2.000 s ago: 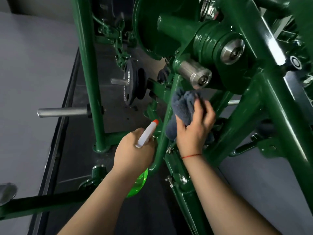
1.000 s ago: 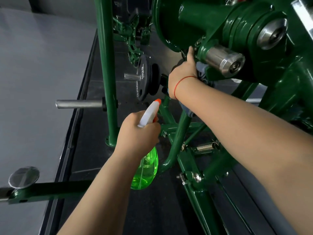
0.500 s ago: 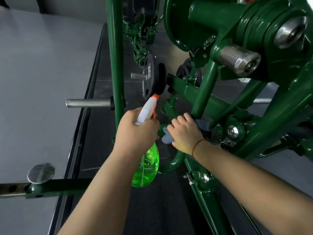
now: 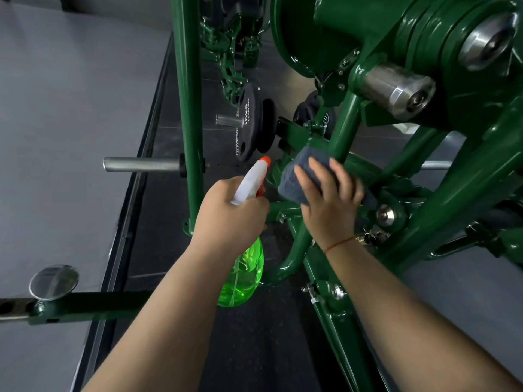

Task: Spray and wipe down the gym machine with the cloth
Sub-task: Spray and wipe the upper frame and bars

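— Where is the cloth found?
— The grey-blue cloth [image 4: 293, 176], folded thick, is pressed onto a slanted bar of the green gym machine [image 4: 186, 94] by the right grip [image 4: 331, 202]. The fingers are spread and nearly straight, and the thumb is hidden.
— And the spray bottle?
— The spray bottle [image 4: 243, 275] is clasped at the neck by the left grip [image 4: 229, 213], fingers curled round. Its orange nozzle is pointed just beside the cloth.
— What is seen around?
— A black weight plate [image 4: 249, 125] and a steel peg [image 4: 141, 164] are seen beyond.
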Demonstrator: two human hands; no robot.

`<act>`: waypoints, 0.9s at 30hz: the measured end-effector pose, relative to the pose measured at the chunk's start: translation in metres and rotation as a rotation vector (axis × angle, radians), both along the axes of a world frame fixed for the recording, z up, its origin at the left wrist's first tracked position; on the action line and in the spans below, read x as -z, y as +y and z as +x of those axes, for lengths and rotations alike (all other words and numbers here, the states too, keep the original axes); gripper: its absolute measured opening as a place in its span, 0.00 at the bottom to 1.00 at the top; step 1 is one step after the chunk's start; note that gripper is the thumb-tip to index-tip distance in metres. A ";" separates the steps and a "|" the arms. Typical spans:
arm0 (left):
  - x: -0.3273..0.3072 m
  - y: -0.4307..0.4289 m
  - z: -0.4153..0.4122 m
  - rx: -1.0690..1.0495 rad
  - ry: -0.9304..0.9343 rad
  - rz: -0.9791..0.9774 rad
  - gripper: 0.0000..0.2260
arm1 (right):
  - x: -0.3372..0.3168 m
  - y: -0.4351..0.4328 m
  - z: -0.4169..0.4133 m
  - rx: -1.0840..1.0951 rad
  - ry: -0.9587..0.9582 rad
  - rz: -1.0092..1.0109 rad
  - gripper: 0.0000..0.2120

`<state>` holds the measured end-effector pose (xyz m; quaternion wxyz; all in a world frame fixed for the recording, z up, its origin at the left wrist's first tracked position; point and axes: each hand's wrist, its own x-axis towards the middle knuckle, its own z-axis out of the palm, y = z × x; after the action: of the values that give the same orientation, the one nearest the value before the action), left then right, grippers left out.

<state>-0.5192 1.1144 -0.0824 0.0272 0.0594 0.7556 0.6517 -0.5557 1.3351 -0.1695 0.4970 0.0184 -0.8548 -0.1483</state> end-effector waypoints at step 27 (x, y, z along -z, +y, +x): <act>0.010 0.007 -0.003 0.139 0.061 -0.160 0.08 | -0.006 -0.005 0.025 -0.255 -0.065 -1.567 0.18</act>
<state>-0.5219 1.1216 -0.0925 0.0538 0.1292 0.7999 0.5836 -0.5304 1.3300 -0.1640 0.3532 -0.2345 -0.7156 0.5551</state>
